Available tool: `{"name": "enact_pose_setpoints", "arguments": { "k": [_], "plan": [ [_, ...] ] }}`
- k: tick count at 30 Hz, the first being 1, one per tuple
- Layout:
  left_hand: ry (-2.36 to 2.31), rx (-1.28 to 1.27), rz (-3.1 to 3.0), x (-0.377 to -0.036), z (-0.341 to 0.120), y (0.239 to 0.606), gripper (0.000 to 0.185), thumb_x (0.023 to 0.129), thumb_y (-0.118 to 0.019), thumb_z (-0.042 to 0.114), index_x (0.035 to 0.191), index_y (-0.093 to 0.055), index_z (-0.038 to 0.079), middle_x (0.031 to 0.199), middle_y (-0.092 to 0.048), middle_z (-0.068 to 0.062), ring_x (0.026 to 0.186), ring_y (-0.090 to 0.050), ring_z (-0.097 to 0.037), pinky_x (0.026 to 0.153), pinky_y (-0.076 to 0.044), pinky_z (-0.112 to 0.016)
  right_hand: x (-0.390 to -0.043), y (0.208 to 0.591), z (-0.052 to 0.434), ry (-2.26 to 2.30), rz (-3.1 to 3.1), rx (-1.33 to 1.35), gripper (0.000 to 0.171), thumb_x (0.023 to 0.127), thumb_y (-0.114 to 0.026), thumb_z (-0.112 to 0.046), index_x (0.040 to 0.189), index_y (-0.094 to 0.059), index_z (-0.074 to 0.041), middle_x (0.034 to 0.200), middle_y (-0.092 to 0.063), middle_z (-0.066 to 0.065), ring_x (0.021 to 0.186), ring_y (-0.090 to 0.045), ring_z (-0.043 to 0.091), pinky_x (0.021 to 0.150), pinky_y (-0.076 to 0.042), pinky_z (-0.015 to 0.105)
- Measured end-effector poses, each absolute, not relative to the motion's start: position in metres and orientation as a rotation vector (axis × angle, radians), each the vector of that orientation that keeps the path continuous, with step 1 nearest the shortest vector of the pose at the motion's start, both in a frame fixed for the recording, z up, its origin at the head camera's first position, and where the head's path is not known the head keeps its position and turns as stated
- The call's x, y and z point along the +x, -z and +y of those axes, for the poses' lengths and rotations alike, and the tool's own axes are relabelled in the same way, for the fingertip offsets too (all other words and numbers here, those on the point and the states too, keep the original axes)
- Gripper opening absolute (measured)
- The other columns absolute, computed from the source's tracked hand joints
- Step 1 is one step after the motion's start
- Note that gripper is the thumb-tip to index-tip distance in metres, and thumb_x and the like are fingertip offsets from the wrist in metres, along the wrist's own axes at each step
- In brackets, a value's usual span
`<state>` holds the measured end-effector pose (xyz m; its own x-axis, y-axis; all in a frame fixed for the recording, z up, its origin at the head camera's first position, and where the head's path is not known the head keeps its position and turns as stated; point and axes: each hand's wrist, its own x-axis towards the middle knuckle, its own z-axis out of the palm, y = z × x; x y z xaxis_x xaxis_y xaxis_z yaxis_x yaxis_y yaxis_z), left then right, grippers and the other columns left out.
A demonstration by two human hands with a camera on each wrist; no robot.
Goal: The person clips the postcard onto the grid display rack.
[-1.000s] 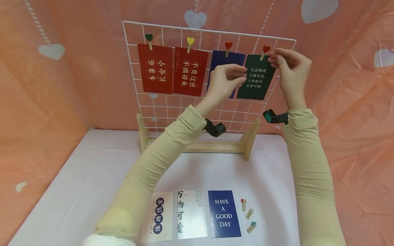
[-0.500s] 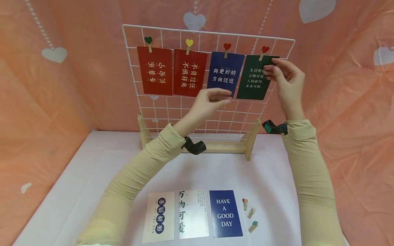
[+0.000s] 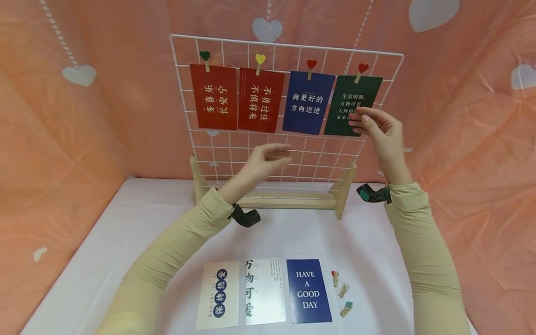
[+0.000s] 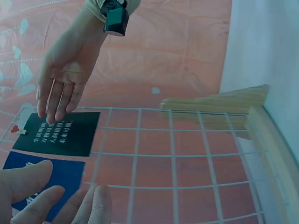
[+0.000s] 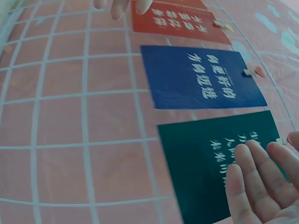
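White-coated wire grid [image 3: 268, 153] on a bare wooden base [image 3: 289, 203]; smooth, slightly glossy paper cards [image 3: 309, 291].

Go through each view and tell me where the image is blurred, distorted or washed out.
Head view: even soft light, sharp print, though the left hand is slightly motion-blurred. Left wrist view: bluish cast, the white wire grid panel bows from lens distortion, and near fingers are out of focus. Right wrist view: grid lines curve, the dark green card has smeared lettering, and the right hand is blurred.
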<state>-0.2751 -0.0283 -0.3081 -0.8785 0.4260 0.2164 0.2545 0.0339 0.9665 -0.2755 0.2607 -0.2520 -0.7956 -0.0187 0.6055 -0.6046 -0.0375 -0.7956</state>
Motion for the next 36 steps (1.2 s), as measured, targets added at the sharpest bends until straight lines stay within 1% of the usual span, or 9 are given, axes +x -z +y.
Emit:
{"name": "enact_pose_setpoints", "arguments": {
  "k": [5, 9, 12, 16, 19, 21, 25, 30, 36],
  "plan": [
    [-1.984, 0.682, 2.064, -0.267, -0.046, 0.332, 0.046, 0.092, -0.064, 0.01, 0.136, -0.05, 0.0, 0.133, -0.053, -0.017, 0.112, -0.059, -0.027, 0.093, -0.05, -0.04, -0.265, 0.273, 0.263, -1.898, -1.898, 0.666, 0.036, 0.096, -0.058, -0.014, 0.123, -0.057, 0.009, 0.11, -0.067, 0.015, 0.1, -0.064, 0.025, 0.089, -0.051, 0.028],
    [-1.975, 0.646, 2.031, -0.262, -0.063, 0.352, 0.046, 0.093, -0.065, 0.012, 0.135, -0.051, 0.003, 0.131, -0.055, -0.015, 0.114, -0.058, -0.028, 0.092, -0.05, -0.038, -0.26, 0.292, 0.267, -1.903, -1.943, 0.666, 0.036, 0.098, -0.056, -0.015, 0.125, -0.056, 0.009, 0.113, -0.066, 0.016, 0.102, -0.062, 0.026, 0.09, -0.051, 0.029],
    [-1.988, 0.61, 2.023, -0.257, -0.075, 0.363, 0.045, 0.093, -0.065, 0.012, 0.135, -0.051, 0.006, 0.131, -0.055, -0.014, 0.115, -0.057, -0.029, 0.092, -0.051, -0.036, -0.258, 0.305, 0.27, -1.9, -1.976, 0.65, 0.037, 0.098, -0.055, -0.015, 0.126, -0.055, 0.009, 0.115, -0.065, 0.016, 0.103, -0.062, 0.025, 0.09, -0.051, 0.028],
    [-1.994, 0.586, 1.999, -0.254, -0.09, 0.373, 0.046, 0.093, -0.064, 0.012, 0.136, -0.05, 0.005, 0.133, -0.054, -0.014, 0.115, -0.057, -0.028, 0.093, -0.05, -0.035, -0.254, 0.32, 0.272, -1.916, -2.003, 0.629, 0.039, 0.098, -0.055, -0.016, 0.127, -0.054, 0.01, 0.115, -0.065, 0.015, 0.103, -0.063, 0.024, 0.09, -0.051, 0.028],
    [-1.973, 0.578, 1.988, -0.25, -0.098, 0.379, 0.045, 0.094, -0.062, 0.013, 0.136, -0.049, 0.004, 0.133, -0.054, -0.013, 0.116, -0.057, -0.028, 0.096, -0.048, -0.038, -0.25, 0.331, 0.275, -1.927, -2.029, 0.622, 0.04, 0.099, -0.054, -0.017, 0.128, -0.053, 0.01, 0.115, -0.065, 0.015, 0.103, -0.063, 0.025, 0.089, -0.051, 0.028],
    [-1.971, 0.572, 1.975, -0.248, -0.102, 0.383, 0.045, 0.095, -0.061, 0.012, 0.137, -0.048, 0.003, 0.132, -0.054, -0.014, 0.117, -0.056, -0.03, 0.097, -0.047, -0.04, -0.248, 0.339, 0.277, -1.931, -2.049, 0.616, 0.039, 0.099, -0.053, -0.018, 0.128, -0.053, 0.009, 0.115, -0.065, 0.016, 0.103, -0.062, 0.025, 0.089, -0.051, 0.028],
    [-1.98, 0.523, 1.932, -0.245, -0.112, 0.393, 0.045, 0.095, -0.06, 0.01, 0.137, -0.047, 0.001, 0.133, -0.053, -0.017, 0.12, -0.053, -0.032, 0.098, -0.047, -0.04, -0.244, 0.351, 0.28, -1.929, -2.102, 0.602, 0.038, 0.1, -0.052, -0.019, 0.13, -0.054, 0.005, 0.116, -0.064, 0.015, 0.107, -0.06, 0.026, 0.09, -0.051, 0.028],
    [-1.972, 0.455, 1.88, -0.24, -0.124, 0.413, 0.047, 0.096, -0.059, 0.012, 0.139, -0.044, -0.002, 0.135, -0.05, -0.021, 0.121, -0.051, -0.035, 0.099, -0.046, -0.039, -0.237, 0.366, 0.284, -1.9, -2.168, 0.551, 0.039, 0.101, -0.051, -0.021, 0.13, -0.054, 0.004, 0.116, -0.063, 0.02, 0.105, -0.061, 0.023, 0.09, -0.051, 0.03],
    [-1.955, 0.387, 1.851, -0.235, -0.145, 0.44, 0.051, 0.098, -0.056, 0.013, 0.141, -0.037, -0.006, 0.14, -0.042, -0.026, 0.126, -0.045, -0.041, 0.104, -0.039, -0.045, -0.229, 0.386, 0.288, -1.899, -2.243, 0.537, 0.038, 0.102, -0.048, -0.02, 0.131, -0.053, 0.004, 0.114, -0.065, 0.014, 0.101, -0.064, 0.019, 0.09, -0.051, 0.028]
  ]
}}
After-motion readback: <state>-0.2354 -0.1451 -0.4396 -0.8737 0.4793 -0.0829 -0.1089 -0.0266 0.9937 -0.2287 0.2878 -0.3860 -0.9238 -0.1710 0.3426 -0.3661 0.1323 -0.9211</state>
